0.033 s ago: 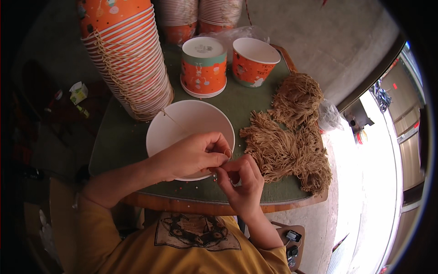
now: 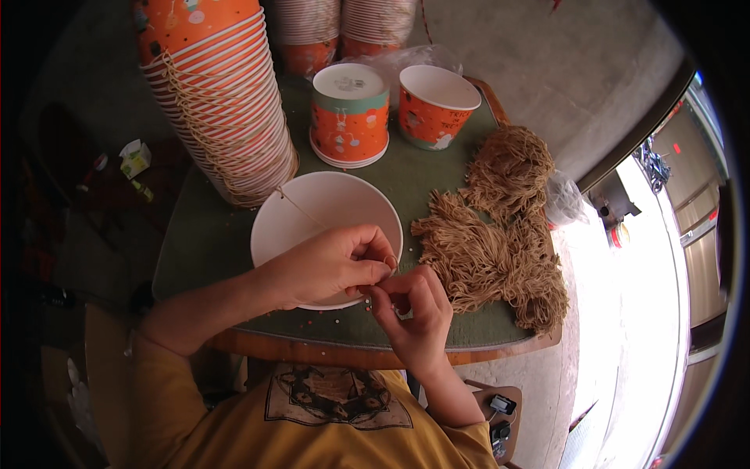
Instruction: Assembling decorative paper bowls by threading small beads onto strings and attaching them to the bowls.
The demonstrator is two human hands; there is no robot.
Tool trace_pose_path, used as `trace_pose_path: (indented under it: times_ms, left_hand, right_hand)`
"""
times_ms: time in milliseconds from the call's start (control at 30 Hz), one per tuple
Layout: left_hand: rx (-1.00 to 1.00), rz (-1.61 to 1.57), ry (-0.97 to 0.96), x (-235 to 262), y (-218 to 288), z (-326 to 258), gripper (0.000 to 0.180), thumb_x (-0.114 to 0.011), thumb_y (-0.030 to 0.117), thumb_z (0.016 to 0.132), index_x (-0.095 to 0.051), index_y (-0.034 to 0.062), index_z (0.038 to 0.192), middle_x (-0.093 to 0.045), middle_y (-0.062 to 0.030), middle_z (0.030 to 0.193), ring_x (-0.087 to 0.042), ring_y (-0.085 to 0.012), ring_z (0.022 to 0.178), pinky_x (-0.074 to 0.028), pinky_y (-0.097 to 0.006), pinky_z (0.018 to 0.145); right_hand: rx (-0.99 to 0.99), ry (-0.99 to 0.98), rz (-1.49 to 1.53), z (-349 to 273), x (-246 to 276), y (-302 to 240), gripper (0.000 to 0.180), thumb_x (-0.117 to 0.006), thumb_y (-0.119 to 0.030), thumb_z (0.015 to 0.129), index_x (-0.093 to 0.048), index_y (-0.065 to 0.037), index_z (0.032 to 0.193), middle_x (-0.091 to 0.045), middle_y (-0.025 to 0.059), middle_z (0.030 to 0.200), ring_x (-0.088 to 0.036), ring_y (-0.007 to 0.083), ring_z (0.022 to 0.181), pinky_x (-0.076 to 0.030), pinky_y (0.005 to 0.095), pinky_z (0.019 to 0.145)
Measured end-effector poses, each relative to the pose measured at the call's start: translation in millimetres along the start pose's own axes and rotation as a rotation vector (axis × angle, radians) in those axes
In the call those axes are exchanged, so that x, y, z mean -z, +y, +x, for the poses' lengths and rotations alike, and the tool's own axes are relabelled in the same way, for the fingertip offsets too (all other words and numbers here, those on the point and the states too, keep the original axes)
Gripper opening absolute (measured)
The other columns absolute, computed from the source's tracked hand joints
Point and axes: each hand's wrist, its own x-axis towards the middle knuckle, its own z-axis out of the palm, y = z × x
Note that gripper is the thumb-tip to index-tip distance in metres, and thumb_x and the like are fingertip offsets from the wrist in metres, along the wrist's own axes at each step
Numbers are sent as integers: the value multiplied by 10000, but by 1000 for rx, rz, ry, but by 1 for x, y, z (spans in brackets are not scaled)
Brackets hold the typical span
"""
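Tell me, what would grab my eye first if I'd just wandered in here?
Probably the towering stack of orange buckets at the upper left, with thin cords looped down its side. Next, the shaggy tan cord heap spread along the right of the green tabletop. Then, at front centre, the person's left grip and right grip, meeting at the near-right rim of a white-lined bucket.

A green-topped table (image 2: 205, 262) carries a white bowl (image 2: 340, 202), orange tubs (image 2: 349, 129), cord bundles (image 2: 473, 262) and, apparently, clear film (image 2: 418, 56).
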Motion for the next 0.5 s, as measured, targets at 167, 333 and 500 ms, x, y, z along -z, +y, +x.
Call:
trace_pose_path:
  times_ms: [167, 333, 500]
  left_hand:
    - [7, 33, 0, 3, 4, -5, 103, -541, 68, 952, -541, -3, 1026, -583, -45, 896, -554, -86, 759, -482, -230, 680]
    - [-43, -18, -27, 5, 2, -7, 112, -551, 87, 954, -538, 5, 1029, -575, -41, 905, -554, -87, 768, -485, -231, 684]
    - [-29, 22, -44, 7, 3, -7, 122, -557, 80, 949, -523, 23, 1051, -590, -37, 962, -573, -85, 853, -494, -247, 759]
  right_hand:
    - [66, 23, -79, -2, -2, 0, 237, -761, 0, 705, -608, -75, 870, -571, 41, 760, -551, 207, 634, -453, 311, 545]
    - [150, 33, -169, -4, 0, 2, 278, -755, -6, 706, -640, -71, 950, -580, 52, 778, -553, 213, 635, -455, 316, 542]
    - [230, 34, -215, -4, 1, 4, 304, -738, -8, 713, -647, -58, 999, -570, 57, 764, -552, 225, 633, -456, 324, 535]
